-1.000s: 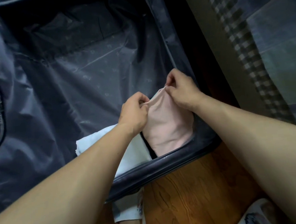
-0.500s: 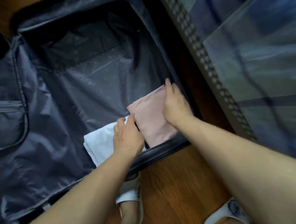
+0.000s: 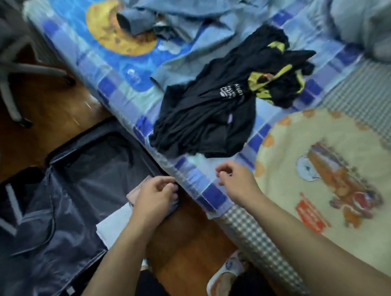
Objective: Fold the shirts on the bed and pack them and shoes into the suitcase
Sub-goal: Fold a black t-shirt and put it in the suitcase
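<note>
An open dark suitcase lies on the wooden floor beside the bed. In its near right corner lie a folded pink shirt and a folded white shirt, both partly hidden by my left arm. My left hand hovers over that corner, fingers loosely curled, holding nothing. My right hand is above the bed's edge, fingers loosely curled and empty. A crumpled black shirt lies on the bed beyond my right hand, with a black and yellow garment beside it.
The bed has a blue patterned sheet, rumpled blue-grey bedding at the back and a yellow cartoon blanket at the right. An office chair base stands on the floor at the upper left. My slippered foot is near the bed.
Both hands have let go of the pink shirt and lifted off it. The view has swung up and right from the suitcase to the bed, and my right hand has moved over the bed's edge.
</note>
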`<state>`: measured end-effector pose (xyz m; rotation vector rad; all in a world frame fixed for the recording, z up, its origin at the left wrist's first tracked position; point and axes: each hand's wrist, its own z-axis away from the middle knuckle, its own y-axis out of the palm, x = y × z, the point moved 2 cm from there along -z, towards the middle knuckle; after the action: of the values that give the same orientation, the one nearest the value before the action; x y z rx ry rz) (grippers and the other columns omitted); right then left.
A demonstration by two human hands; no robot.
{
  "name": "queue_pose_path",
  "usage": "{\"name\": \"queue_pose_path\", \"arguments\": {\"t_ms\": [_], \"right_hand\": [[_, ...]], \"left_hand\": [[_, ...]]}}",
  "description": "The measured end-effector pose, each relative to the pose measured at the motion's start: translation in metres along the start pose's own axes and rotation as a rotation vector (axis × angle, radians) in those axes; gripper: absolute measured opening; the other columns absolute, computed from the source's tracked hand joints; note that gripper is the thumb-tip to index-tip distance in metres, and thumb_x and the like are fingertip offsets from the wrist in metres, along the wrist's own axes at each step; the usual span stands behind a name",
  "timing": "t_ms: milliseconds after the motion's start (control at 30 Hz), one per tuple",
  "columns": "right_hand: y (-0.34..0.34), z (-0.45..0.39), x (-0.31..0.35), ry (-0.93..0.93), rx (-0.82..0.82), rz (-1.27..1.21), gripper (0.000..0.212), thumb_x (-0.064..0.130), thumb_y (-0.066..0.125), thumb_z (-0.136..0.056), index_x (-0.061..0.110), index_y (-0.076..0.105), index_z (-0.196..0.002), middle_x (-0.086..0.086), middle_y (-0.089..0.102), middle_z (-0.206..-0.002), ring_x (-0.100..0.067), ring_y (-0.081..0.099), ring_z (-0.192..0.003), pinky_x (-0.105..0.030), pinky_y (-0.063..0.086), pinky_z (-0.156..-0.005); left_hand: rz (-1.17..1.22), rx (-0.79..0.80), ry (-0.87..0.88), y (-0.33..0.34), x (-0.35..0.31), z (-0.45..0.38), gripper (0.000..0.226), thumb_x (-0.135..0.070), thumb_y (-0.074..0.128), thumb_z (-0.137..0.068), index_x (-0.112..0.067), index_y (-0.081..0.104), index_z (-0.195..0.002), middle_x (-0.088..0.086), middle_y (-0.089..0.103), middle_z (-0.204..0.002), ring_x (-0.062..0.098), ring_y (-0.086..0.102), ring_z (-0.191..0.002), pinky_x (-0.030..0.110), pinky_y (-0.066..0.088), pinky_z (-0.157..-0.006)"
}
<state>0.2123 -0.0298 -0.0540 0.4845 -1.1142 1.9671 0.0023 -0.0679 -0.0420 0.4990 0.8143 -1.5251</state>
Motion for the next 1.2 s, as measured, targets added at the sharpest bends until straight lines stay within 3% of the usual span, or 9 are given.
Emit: {"name": "queue_pose_path", "arguments": {"t_ms": [233,367,567,733,767,800,1000,1100,1200], "right_hand": [[-0.106,0.034,-0.001,0.041,0.037,0.036,0.031,0.016,0.044,-0.102,0.019,0.065,-0.124,0.0,0.063,-0.124,-0.02,0.061,-0.106,-0.03,0.048,-0.082],[-0.072,0.008,-0.006,0.109,0.152,-0.036,0.037,0.01,0.041,-0.101,0.019,0.06,-0.132,-0.007,0.056,-0.123,-0.014,0.052,-0.062,-0.017,0.038,-0.046],[-0.008,-0.082,0.002,0.236,0.105,-0.13,0.042,0.015,0.048,-0.103,0.022,0.052,-0.145,0.003,0.009,-0.165,-0.022,0.053,-0.104,-0.026,0.048,-0.066],[0.011,-0.112,0.01,0.488,-0.033,-0.429,0.026,0.012,0.053,-0.096,0.002,0.068,-0.115,-0.015,0.053,-0.125,-0.046,0.044,-0.128,-0.045,0.055,-0.088],[0.008,-0.109,0.013,0.532,-0.085,-0.55,0.021,0.011,0.054,-0.094,0.0,0.07,-0.103,0.004,0.043,-0.105,-0.013,0.03,-0.107,-0.032,0.041,-0.076],[0.0,-0.104,0.021,0.565,-0.151,-0.654,0.019,0.011,0.058,-0.094,0.0,0.071,-0.103,-0.029,0.05,-0.134,-0.037,0.047,-0.129,-0.061,0.037,-0.104],[-0.085,-0.041,0.102,0.389,-0.401,-1.23,0.013,-0.01,0.062,-0.093,0.001,0.057,-0.089,-0.011,0.057,-0.094,-0.021,0.064,-0.083,-0.03,0.058,-0.08],[-0.129,-0.005,0.136,0.249,-0.443,-1.416,0.019,-0.012,0.058,-0.093,0.004,0.051,-0.088,-0.017,0.054,-0.097,-0.025,0.064,-0.084,-0.027,0.06,-0.072],[-0.165,0.031,0.164,0.144,-0.423,-1.527,0.018,-0.014,0.055,-0.094,0.003,0.054,-0.099,-0.02,0.061,-0.097,-0.027,0.067,-0.084,-0.028,0.062,-0.071]], "left_hand": [[-0.045,0.106,-0.011,0.043,-0.068,0.053,0.016,-0.009,0.057,-0.1,-0.014,0.072,-0.104,0.006,0.077,-0.096,0.016,0.069,-0.082,0.034,0.055,-0.08],[-0.134,0.082,-0.048,0.02,-0.082,0.022,0.018,-0.006,0.056,-0.1,-0.009,0.073,-0.103,0.014,0.075,-0.097,0.02,0.067,-0.08,0.03,0.052,-0.071],[-0.23,0.084,-0.075,-0.022,-0.095,-0.053,0.021,-0.007,0.058,-0.098,-0.016,0.075,-0.089,0.009,0.075,-0.08,0.023,0.065,-0.072,0.042,0.048,-0.073],[-0.253,0.111,-0.118,-0.051,-0.101,-0.076,0.018,-0.007,0.062,-0.095,-0.017,0.076,-0.088,0.009,0.075,-0.083,0.022,0.068,-0.072,0.042,0.052,-0.073],[-0.255,0.13,-0.126,-0.053,-0.104,-0.077,0.017,-0.007,0.062,-0.095,-0.016,0.075,-0.09,0.01,0.075,-0.085,0.021,0.068,-0.071,0.041,0.05,-0.071],[-0.268,0.152,-0.122,-0.052,-0.108,-0.078,0.016,-0.007,0.061,-0.096,-0.016,0.074,-0.091,0.01,0.075,-0.088,0.02,0.068,-0.072,0.04,0.05,-0.07],[-0.574,0.261,0.225,-0.012,-0.153,-0.065,0.043,-0.023,0.072,-0.092,-0.027,0.057,-0.132,-0.007,0.059,-0.12,0.011,0.06,-0.111,0.019,0.046,-0.091],[-0.634,0.354,0.412,0.039,-0.171,-0.059,0.099,-0.04,0.081,-0.082,-0.026,0.021,-0.159,-0.002,0.031,-0.144,0.013,0.034,-0.135,0.027,0.029,-0.115],[-0.631,0.309,0.409,0.089,-0.191,-0.056,0.099,-0.05,0.074,-0.083,-0.032,0.014,-0.16,-0.004,0.019,-0.157,0.021,0.026,-0.142,0.04,0.033,-0.115]]}}
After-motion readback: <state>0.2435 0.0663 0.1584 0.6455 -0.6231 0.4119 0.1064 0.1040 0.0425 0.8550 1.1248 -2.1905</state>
